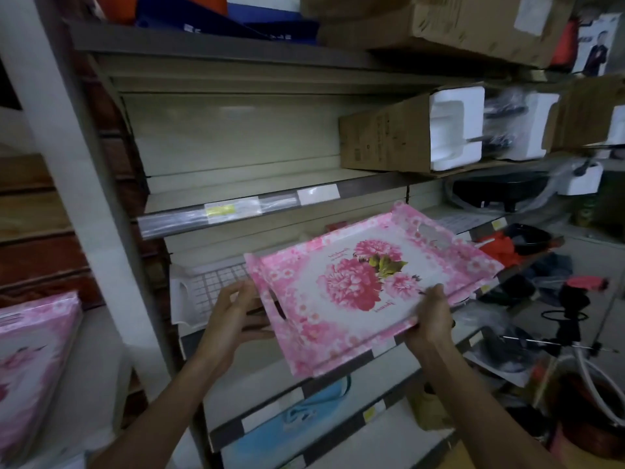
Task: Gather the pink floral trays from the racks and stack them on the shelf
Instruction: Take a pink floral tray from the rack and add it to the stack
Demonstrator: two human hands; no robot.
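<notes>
Now, hands: both hold one pink floral tray (365,292) up in front of the shelving, apart from each other, one at each side of it.
Left hand (233,313): fingers curled at the tray's left short end, beside its cut-out handle slot; how firmly it grips cannot be told.
Right hand (431,316): clamped on the tray's near long edge, thumb on the printed face, fingers underneath.
Held tray: tilted, near edge lower, flower print facing up, clear of any shelf.
Just behind the left hand: a white tray with a grid pattern (206,292) lies on the shelf.
Far left of the left hand: another pink floral tray (30,360) leans on a pale surface, partly cut off by the frame edge.
Above the hands: a bare metal shelf (236,204) with price-label strips on its front edge.
Up and right of the right hand: a cardboard box with white foam packing (412,133).
Right of the right hand: dark clutter and a red item (500,248) on the shelves, too blurred to name.
</notes>
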